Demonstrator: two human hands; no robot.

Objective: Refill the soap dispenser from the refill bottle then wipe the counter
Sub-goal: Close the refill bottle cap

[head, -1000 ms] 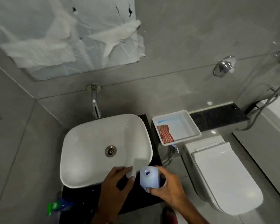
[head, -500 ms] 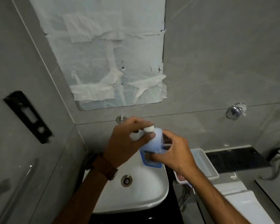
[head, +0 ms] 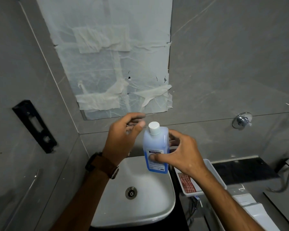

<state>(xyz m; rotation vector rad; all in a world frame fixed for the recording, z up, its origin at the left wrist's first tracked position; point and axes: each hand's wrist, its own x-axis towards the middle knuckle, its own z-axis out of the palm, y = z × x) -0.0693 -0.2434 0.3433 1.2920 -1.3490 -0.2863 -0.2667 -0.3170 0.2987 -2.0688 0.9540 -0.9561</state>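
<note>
From my remote seat, I look into a small grey-tiled bathroom: a white countertop basin [head: 137, 194] with a metal drain [head: 131, 192], a paper-covered mirror [head: 110, 55] above it, a wall valve [head: 242, 120] and a toilet lid [head: 257, 215] at right.

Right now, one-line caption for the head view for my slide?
Right hand holds a capped blue refill bottle upright over the white sink; open left hand beside its cap.

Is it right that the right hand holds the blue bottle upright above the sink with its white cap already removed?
Not quite. In the head view the white cap is still on the blue bottle. The right hand does hold it upright above the sink.
</note>
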